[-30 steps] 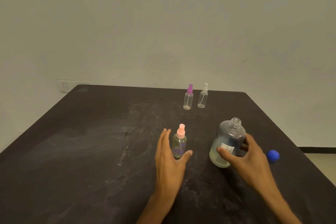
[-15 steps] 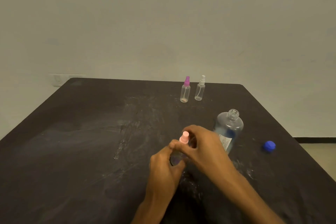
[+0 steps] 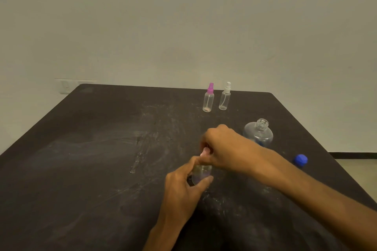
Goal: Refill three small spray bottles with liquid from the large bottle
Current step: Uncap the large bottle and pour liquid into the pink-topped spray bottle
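A small clear spray bottle (image 3: pixel 201 173) with a pink top stands near the table's middle. My left hand (image 3: pixel 183 187) grips its body from the left. My right hand (image 3: pixel 222 146) curls over its pink spray top (image 3: pixel 206 150), mostly hiding it. The large clear bottle (image 3: pixel 259 133) stands uncapped just behind my right wrist, partly hidden by it. Its blue cap (image 3: pixel 300 160) lies on the table to the right. Two more small spray bottles stand at the back: one with a purple top (image 3: pixel 208 99), one with a white top (image 3: pixel 224 98).
The dark table (image 3: pixel 102 159) shows white scuff marks. Its right edge runs close to the blue cap, with floor beyond. A plain wall with a socket plate (image 3: pixel 65 86) rises behind the far edge.
My right hand left the large bottle and moved left onto the pink spray top. My left hand closed round the small bottle's body.
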